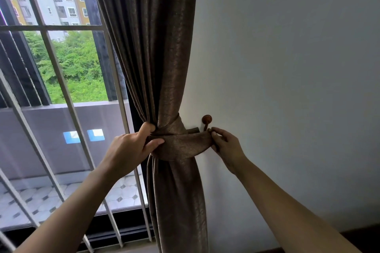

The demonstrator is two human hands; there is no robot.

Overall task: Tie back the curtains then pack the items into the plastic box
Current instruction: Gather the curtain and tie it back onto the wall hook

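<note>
White wall (287, 68) to the right, barred window (61, 57) to the left. The brown curtain (152, 47) hangs between them, gathered into a narrow waist just beside the wall. A matching fabric tieback (181, 144) wraps that waist, its front loop sagging low.

The left hand (129, 150) grips the bunched folds and the band's left side, thumb on top, fingers curled. The right hand (228, 148) pinches the band's free end between thumb and fingertips, just below the wooden knob hook (206, 119) (an end loop, if any, is hidden by the fingers).

Judged step: hooking the tieback.
- The left hand should hold the gather firm so no folds spill.
- The right should lift the end over the knob and seat it on the stem behind.
- The band then wants levelling.

The plastic box is not in view.
</note>
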